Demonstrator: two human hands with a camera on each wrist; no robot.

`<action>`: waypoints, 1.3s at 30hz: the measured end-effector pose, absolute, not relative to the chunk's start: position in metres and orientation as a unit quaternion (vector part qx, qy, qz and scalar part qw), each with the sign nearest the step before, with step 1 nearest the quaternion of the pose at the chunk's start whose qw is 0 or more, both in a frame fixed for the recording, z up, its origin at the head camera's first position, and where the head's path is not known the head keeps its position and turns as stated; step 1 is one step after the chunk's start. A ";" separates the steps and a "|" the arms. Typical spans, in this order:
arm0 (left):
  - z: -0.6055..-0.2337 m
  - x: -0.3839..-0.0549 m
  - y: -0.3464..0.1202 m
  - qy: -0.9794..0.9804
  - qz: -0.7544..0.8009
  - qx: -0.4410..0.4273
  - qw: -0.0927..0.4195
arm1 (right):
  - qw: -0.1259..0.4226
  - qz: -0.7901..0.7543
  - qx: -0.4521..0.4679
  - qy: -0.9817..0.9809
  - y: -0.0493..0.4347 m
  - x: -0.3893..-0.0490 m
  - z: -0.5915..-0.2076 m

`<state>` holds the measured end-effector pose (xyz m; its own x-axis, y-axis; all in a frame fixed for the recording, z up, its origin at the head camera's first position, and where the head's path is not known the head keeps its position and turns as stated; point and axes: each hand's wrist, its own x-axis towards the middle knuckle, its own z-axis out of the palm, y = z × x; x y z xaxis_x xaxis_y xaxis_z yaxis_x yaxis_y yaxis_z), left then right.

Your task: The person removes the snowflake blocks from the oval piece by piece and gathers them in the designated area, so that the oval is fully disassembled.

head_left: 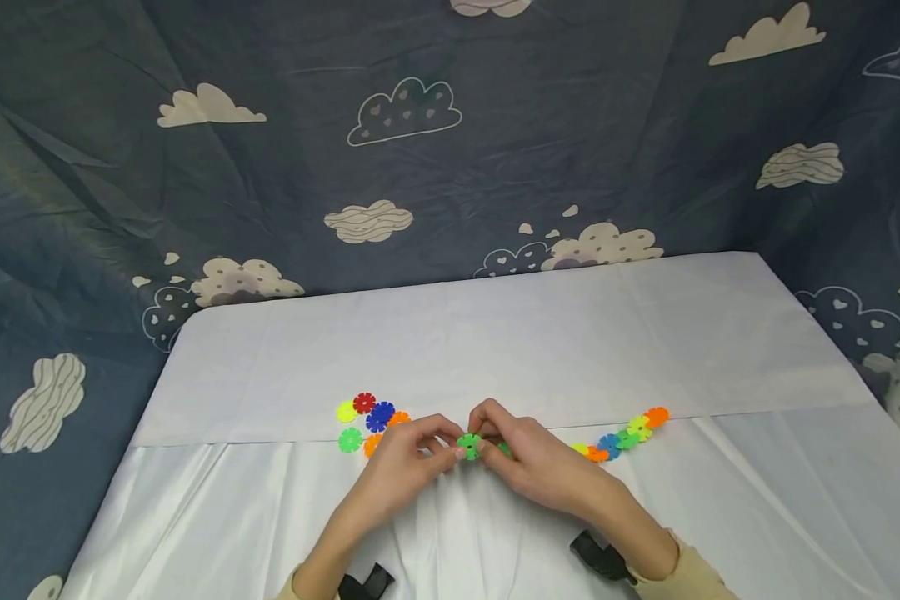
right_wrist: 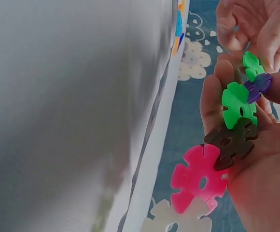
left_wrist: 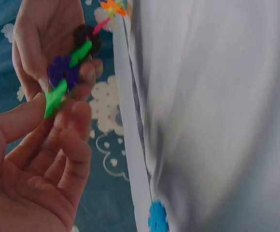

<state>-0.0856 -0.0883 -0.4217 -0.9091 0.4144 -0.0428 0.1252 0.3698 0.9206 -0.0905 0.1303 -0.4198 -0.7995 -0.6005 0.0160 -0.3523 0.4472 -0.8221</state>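
A chain of slotted, flower-edged plastic discs runs between a person's two hands, about midway between the left and right edges of the table (head_left: 270,367). The left hand (head_left: 418,448) pinches the green disc (head_left: 468,446) at the chain's end between thumb and fingers. The right hand (head_left: 528,454) grips its neighbour, a purple disc (right_wrist: 259,88), with the thumb pressed on its face. Holding adjoining discs this way probably braces the joint between them, so that pressure falls there rather than further along.

Beyond the purple disc, the right wrist view shows another green disc (right_wrist: 239,105), a dark brown disc (right_wrist: 231,143), a pink disc (right_wrist: 199,179) and a white disc (right_wrist: 178,217), each set at an angle to the next, as crossed slots would require. The chain passes along the right palm, which likely supports its weight. In the head view the right hand covers part of it; past that hand, a string of coloured discs (head_left: 627,439) trails toward the table's right edge, apparently the same chain, laid where it is out of the fingers' way.

On the left-edge side of the hands lies a cluster of loose discs (head_left: 363,402), seemingly grouped within easy reach of the left hand.
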 end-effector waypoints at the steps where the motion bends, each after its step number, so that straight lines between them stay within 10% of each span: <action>1: -0.422 -0.085 -0.087 0.812 0.543 0.165 0.136 | 0.141 -0.442 -0.286 0.838 0.130 -0.090 -0.420; 19: -0.427 -0.091 -0.095 0.748 0.631 0.119 0.168 | 0.124 -0.433 -0.277 0.849 0.127 -0.089 -0.420; 39: -0.426 -0.091 -0.095 0.690 0.695 0.060 0.190 | -0.042 -0.394 -0.377 0.837 0.124 -0.090 -0.430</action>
<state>-0.0914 -0.0948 -0.4264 -0.9203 0.3478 -0.1790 -0.1815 0.0256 0.9831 -0.0903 0.1243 -0.4298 -0.7118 -0.5988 0.3671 -0.6646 0.4050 -0.6280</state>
